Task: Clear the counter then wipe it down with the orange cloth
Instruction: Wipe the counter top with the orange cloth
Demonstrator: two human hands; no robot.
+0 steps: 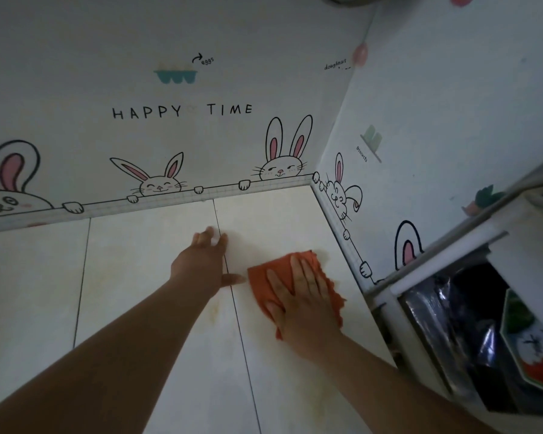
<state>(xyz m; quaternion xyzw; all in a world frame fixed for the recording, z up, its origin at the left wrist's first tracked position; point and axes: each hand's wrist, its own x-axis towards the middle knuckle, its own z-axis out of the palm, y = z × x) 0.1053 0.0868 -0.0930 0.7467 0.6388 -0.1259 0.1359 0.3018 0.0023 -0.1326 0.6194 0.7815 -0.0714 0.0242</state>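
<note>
Orange terry-like fabric, the orange cloth (271, 278) lies flat on the pale tiled table (138, 277), in the far right part of the surface, near the corner where the two rabbit-printed walls (201, 136) meet. It looks folded or bunched into a rough rectangle, with a frayed, wavy edge showing along its right side and a straighter edge on the left. Much of its near half is hidden under the right hand (301, 303).

That hand presses palm-down on the cloth, its fingers (295, 270) stretched out and slightly spread, neither curled nor pinching; a flat hand like this seems meant to push the fabric against the tile so that it rubs, not lifts. The left hand (204, 261) rests just beside the cloth on the bare surface, across a dark tile seam, fingers released and extended, holding nothing. It probably serves as a brace while the person leans forward to reach the far corner.

No loose objects stand on the visible stretch of table, so the clearing looks done and the wiping is in hand. Faint yellowish stains show on the tile nearer the person, which suggests more area is left to cover. A white shelf unit (436, 277) with dark packets stands at the right edge.
</note>
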